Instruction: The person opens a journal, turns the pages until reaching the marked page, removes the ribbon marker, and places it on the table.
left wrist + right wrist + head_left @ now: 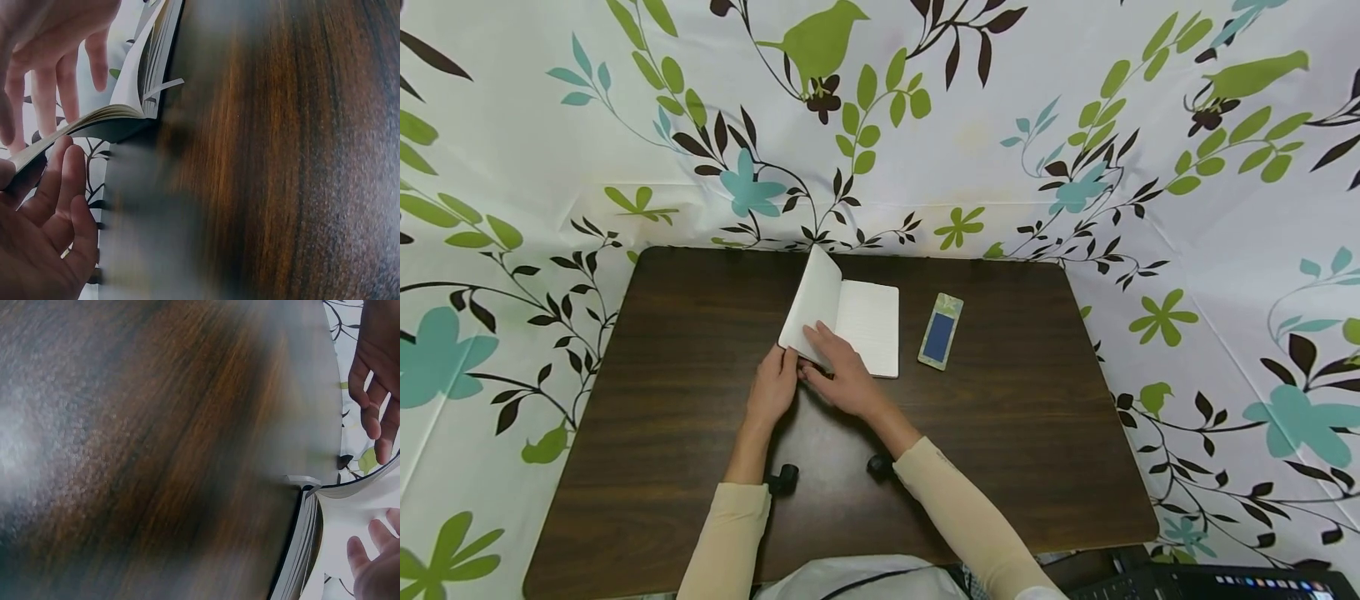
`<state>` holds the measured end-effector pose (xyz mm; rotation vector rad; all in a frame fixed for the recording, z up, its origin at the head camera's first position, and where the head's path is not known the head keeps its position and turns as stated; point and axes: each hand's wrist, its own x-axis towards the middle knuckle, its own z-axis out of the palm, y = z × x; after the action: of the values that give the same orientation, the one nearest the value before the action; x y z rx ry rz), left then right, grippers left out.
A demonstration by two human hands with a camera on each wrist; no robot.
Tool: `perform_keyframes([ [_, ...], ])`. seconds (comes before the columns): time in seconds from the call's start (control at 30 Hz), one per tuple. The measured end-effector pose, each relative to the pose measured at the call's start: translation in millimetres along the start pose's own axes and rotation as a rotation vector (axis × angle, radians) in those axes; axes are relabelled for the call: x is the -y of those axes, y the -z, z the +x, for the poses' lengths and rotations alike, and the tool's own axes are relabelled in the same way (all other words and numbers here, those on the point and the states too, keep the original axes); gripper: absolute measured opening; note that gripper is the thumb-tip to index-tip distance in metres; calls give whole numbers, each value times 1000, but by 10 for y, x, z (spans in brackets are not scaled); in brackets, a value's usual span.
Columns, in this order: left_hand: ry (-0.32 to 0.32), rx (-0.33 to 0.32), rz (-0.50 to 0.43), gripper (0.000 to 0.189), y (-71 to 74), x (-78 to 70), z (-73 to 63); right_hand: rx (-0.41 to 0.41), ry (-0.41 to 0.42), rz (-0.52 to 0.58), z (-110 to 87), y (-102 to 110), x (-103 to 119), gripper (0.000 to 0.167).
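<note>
An open notebook (867, 321) with white pages lies on the table, its left half (812, 300) tilted up off the tabletop. My left hand (772, 383) holds that raised half by its lower left corner, thumb above and fingers beneath, as the left wrist view shows. Over the left page is my right hand (838, 371), its fingers extended across the paper and holding nothing. A ribbon bookmark (164, 88) sticks out at the spine in the left wrist view. In the right wrist view the right hand's fingers (359, 555) are spread close over the white page.
To the right of the notebook lies a phone-shaped object (940, 332) with a green patterned border and blue centre. The dark wooden table (1015, 450) meets a patterned cloth backdrop (970, 167). A laptop (1217, 583) sits at the lower right corner.
</note>
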<state>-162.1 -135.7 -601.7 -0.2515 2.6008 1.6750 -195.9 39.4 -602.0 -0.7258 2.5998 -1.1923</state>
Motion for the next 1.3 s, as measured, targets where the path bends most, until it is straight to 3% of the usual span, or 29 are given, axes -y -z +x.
perform_keyframes([
  [0.4, 6, 39, -69, 52, -20, -7, -13, 61, 10, -91, -36, 3, 35, 71],
  [0.7, -10, 4, -57, 43, -9, 22, 6, 101, 25, -153, -25, 112, -1, 70],
  [0.9, 1, 27, -97, 47, -17, 27, 8, 115, -49, -215, -64, 323, -191, 65],
  [1.17, 17, 37, -102, 47, -33, 28, 4, 29, -113, -372, -175, 609, -517, 73],
  [1.3, 13, 48, -111, 46, -40, 24, 13, 56, -134, -430, -226, 687, -624, 68],
])
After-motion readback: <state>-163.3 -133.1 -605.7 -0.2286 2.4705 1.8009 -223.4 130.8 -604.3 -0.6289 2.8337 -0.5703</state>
